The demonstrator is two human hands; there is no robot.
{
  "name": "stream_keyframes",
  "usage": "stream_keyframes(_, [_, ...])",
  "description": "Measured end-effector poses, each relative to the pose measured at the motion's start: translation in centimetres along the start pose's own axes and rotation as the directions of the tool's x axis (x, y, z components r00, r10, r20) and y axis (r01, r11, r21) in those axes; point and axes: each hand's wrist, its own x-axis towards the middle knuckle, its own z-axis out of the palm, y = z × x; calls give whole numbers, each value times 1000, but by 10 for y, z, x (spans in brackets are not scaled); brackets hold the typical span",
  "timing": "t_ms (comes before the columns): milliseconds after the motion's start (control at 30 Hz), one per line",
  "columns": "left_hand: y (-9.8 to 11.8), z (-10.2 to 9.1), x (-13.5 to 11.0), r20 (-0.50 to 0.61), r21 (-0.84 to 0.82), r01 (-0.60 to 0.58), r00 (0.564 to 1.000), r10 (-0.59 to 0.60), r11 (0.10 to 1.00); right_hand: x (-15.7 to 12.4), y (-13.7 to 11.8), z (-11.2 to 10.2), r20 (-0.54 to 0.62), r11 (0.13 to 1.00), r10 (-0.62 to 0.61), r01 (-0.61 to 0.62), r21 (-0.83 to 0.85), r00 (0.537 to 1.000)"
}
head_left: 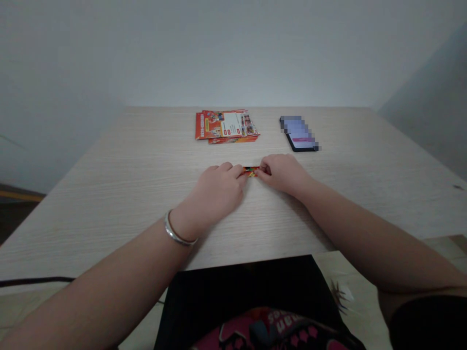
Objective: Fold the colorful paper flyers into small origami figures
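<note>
My left hand [218, 188] and my right hand [282, 171] rest on the light wooden table [120, 194], fingers curled and pinched on a small folded strip of red and orange printed paper [251, 171] between them. Only a short bit of the strip shows between my fingertips; the rest is hidden under my hands. A silver bangle [175, 234] sits on my left wrist.
A stack of red and orange leaflets [225, 126] lies at the far middle of the table. A dark phone [299, 134] lies to their right. A black cable [32, 281] runs along the near left edge. A pale wall stands behind the table.
</note>
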Motion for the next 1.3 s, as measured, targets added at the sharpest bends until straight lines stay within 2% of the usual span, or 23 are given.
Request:
stream_keyframes(167, [1,7,-1,-39,-15,-53,998,52,999,2,2,4,0,1000,-4,4,6,1000])
stream_keyframes(633, [2,-1,1,29,-45,-34,999,35,998,4,12,3,76,971,41,-57,232,996])
stream_keyframes(900, [2,1,0,23,-43,-53,998,54,998,2,9,-4,76,974,113,-125,189,991])
stream_keyframes(1133, [0,-2,0,36,-74,-38,999,40,997,5,21,-2,144,945,101,-140,295,984])
stream_keyframes(1300, [-1,-3,0,49,-76,-27,998,31,997,7,21,-2,97,956,148,-167,243,984])
